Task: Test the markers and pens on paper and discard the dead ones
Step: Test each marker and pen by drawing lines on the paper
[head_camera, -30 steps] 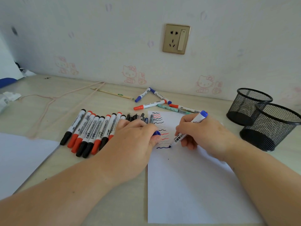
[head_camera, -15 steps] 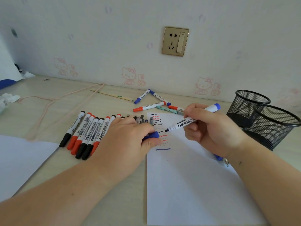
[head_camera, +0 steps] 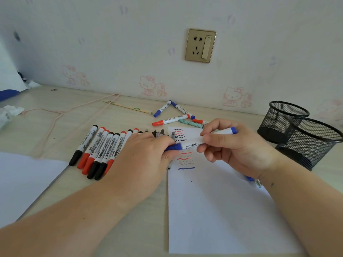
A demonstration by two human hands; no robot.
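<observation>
While both forearms reach in from the near edge, the white test sheet (head_camera: 222,210) lies on the pale wooden desk (head_camera: 130,229), bare in its near part and marked farther up with wavy black, red and blue test lines (head_camera: 183,151). Above those lines the right hand (head_camera: 239,151) grips the white barrel of a blue whiteboard marker (head_camera: 196,142), printed "AoWa" beside characters too small to read, its blue end sticking out past the knuckles. The left hand (head_camera: 144,154) pinches the blue cap (head_camera: 173,147) at the marker's other end; whether the cap is fully seated cannot be told. Left of that hand a row of black and red markers (head_camera: 98,147) lies side by side, several reading "WHITEBOARD". Another white sheet (head_camera: 22,182) sits at the near left. Right of the test sheet stand two black mesh cups (head_camera: 297,130), touching. Farther back a loose group of blue and red markers (head_camera: 174,115) lies near the wall, where a gold socket plate (head_camera: 200,45) hangs above pink cat stickers (head_camera: 152,87).
</observation>
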